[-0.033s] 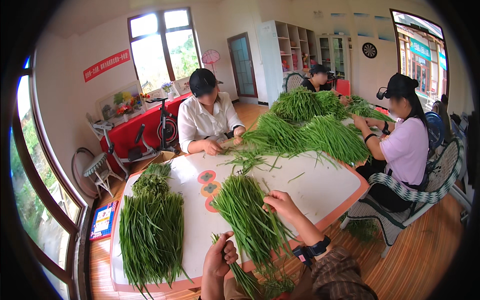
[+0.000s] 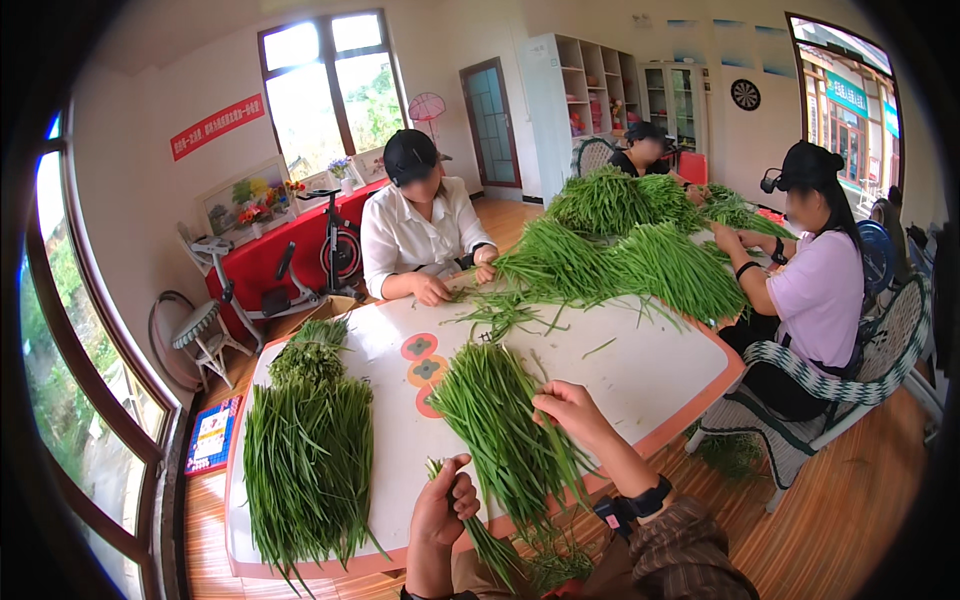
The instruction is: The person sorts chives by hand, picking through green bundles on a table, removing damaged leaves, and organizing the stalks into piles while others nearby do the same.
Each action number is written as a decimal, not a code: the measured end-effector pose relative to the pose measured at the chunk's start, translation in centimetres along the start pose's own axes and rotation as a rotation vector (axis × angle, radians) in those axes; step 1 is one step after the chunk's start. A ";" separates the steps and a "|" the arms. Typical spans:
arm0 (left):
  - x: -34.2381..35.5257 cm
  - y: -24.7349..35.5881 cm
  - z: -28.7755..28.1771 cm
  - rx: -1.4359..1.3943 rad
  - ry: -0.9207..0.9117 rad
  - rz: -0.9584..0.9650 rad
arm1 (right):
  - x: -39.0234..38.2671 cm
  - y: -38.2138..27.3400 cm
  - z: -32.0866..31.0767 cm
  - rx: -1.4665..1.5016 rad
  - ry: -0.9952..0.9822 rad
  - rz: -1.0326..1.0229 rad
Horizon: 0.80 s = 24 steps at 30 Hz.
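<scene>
Our left hand (image 2: pixel 446 505) curls fingers round slim chive bundle (image 2: pixel 492 550), over near edge of table (image 2: pixel 640 375). Our right hand (image 2: pixel 572 412) pinches thumb to forefinger at right side of chive pile (image 2: pixel 498 420); stalk between, we cannot tell. Leaves seem light, limp, bruisable; we'd grip likely firmer far ends.

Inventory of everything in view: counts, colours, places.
table: 1, white, centre
left stalks: 1 pile, green, table left
near stalks: 1 pile, green, table front
far stalks: several heaps, green, far end
co-workers: 3, dark-capped, around table
near chair: 1, green-white, right
stool: 1, pale, left
exercise machines: about 2, mixed, back left
shelf: 1, white, back wall
dartboard: 1, black, back right
windows: at least 2, dark-framed, left, back
bundle: 1, green, lower centre
left hand: 1, bare, around bundle
right hand: 1, bare, near stalks' edge
</scene>
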<state>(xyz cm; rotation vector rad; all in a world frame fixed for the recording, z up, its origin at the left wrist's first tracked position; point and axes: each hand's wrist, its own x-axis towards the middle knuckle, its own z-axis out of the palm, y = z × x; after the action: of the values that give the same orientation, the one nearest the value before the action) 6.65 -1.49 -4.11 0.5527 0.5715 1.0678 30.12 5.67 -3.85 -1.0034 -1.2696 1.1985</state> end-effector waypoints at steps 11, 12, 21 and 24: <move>1.8 -0.9 1.5 0.178 0.143 0.164 | -9.2 0.2 6.1 -0.164 -0.254 0.115; 1.5 -0.7 1.4 0.217 0.140 0.189 | -9.3 0.7 6.1 -0.154 -0.276 0.133; -0.1 0.3 1.3 0.531 0.057 0.109 | -7.8 -1.4 6.3 -0.359 -0.124 -0.304; -0.5 0.3 0.9 0.682 -0.095 0.007 | -7.2 -3.4 5.9 -0.395 -0.237 -0.440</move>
<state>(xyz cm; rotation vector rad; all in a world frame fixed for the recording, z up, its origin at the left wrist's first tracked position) 6.90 -1.97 -3.18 1.1927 0.8531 0.8323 25.08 -2.42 -1.08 -0.8073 -1.8536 0.7534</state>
